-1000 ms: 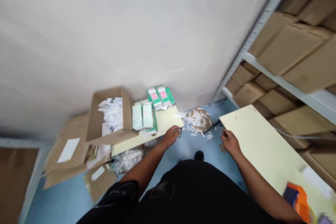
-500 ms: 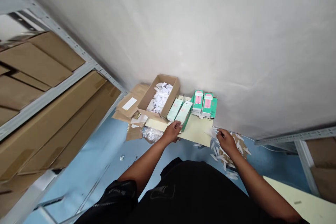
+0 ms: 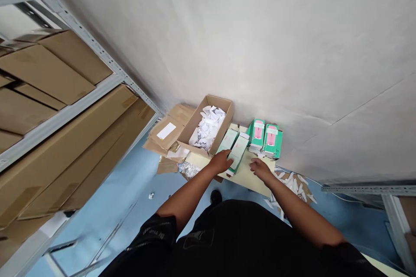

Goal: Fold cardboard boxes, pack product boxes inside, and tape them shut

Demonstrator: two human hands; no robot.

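Pale green cartons (image 3: 234,149), two lying flat side by side on a cream board (image 3: 247,176), sit directly under my left hand (image 3: 222,161), whose fingers rest spread across the near end of the right-hand one; I cannot tell if they have any real grip on it. The cartons' long axis runs away from me and a little to the right, toward the wall, so my left hand is plainly the nearer one. My right hand (image 3: 260,169) lies just to the right of them on the bare board, fingers loosely curled and holding nothing I can make out. Beyond my right hand stand two darker green boxes with pink panels (image 3: 265,137), close against the wall. Beyond my left hand and slightly left, an open cardboard box of crumpled white paper (image 3: 208,126) touches the cartons' far end. White paper strips (image 3: 294,181) litter the blue floor to the right.
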